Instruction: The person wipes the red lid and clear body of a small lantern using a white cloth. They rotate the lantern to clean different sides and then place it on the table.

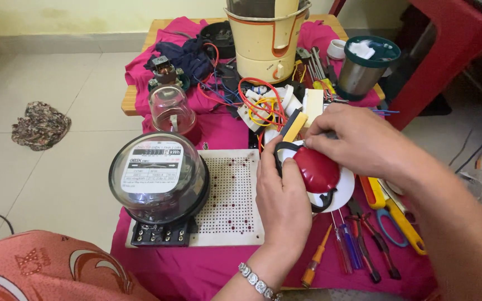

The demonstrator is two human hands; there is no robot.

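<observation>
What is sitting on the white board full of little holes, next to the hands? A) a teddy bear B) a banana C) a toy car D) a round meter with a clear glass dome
D: the round meter with a clear glass dome stands on the left part of the white perforated board, just left of the left hand.

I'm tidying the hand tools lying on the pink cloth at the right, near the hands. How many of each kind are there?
Screwdrivers: 3, one orange-handled, one clear-handled, one blue-handled
Red-handled pliers: 1
Yellow-handled scissors: 1
Total: 5 in plain view; others may be hidden under the right hand.
</observation>
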